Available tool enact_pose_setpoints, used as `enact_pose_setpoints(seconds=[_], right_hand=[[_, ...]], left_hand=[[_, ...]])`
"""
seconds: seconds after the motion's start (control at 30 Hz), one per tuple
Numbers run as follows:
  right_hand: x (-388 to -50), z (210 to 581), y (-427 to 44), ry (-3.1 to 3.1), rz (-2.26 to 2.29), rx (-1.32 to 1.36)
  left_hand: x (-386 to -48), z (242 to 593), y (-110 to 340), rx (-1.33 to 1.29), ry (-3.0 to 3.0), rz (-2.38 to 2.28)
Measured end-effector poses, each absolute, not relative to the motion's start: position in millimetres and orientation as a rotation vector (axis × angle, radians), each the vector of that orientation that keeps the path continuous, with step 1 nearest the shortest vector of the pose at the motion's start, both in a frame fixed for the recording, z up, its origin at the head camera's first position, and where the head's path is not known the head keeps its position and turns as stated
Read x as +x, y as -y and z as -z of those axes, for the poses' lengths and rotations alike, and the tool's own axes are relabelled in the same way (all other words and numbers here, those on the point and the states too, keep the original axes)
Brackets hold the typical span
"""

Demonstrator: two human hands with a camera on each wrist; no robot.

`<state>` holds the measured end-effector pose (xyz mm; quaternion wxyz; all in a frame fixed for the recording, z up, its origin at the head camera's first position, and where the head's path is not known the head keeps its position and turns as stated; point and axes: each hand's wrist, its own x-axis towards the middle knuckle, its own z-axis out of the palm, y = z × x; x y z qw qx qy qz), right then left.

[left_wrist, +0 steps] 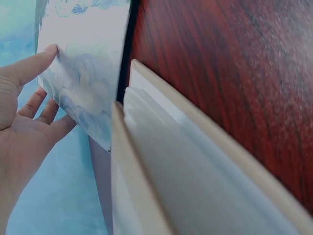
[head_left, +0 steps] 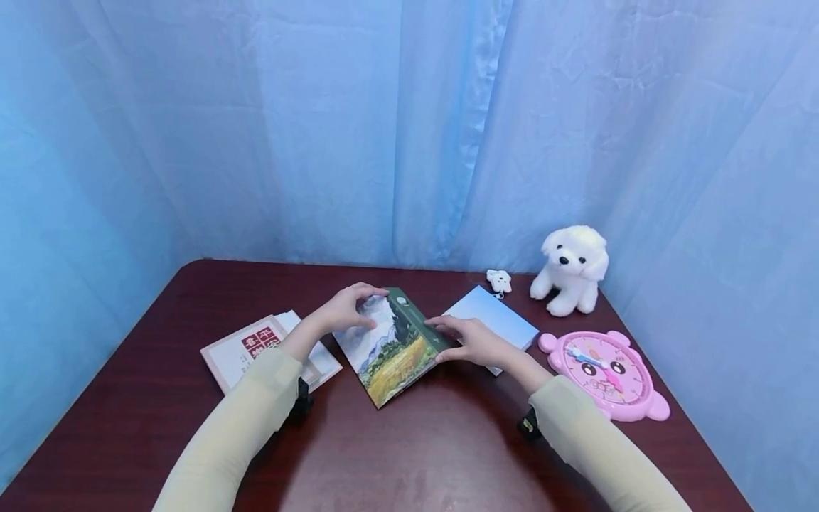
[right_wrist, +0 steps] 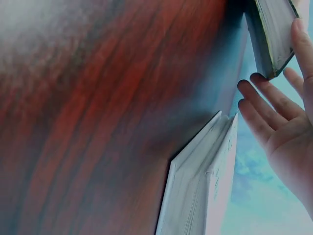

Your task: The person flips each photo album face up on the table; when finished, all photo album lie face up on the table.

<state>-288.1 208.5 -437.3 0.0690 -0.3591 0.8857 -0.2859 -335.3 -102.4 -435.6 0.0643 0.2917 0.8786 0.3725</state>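
Note:
Both hands are on a hardcover book [head_left: 387, 348] with a landscape painting and green spine strip, which lies at an angle over the middle of the table. My left hand [head_left: 339, 311] grips its far left corner; in the left wrist view the thumb lies on the cover [left_wrist: 88, 54] and the other fingers reach behind. On the spine side, my right hand [head_left: 476, 343] holds the book with thumb and fingers spread apart. The right wrist view shows the right thumb by the page edge [right_wrist: 279, 29] and fingertips at a corner.
A cream book [head_left: 233, 346] with red square print lies at left, partly behind the left arm. Behind the right hand lies a blue-white book [head_left: 495, 316], a small white dog charm [head_left: 499, 281] beyond it. A white plush dog [head_left: 571, 274] and pink toy clock [head_left: 604, 373] occupy the right side.

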Motion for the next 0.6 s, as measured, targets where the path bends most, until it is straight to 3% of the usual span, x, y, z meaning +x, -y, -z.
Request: enact_pose_setpoints(seconds=[0.6], right_hand=[[-279.4,421.7,-213.5,-2.667,1.138,-1.127]], left_hand=[[-327.0,417.3,93.4,0.838,-2.832,-1.281]])
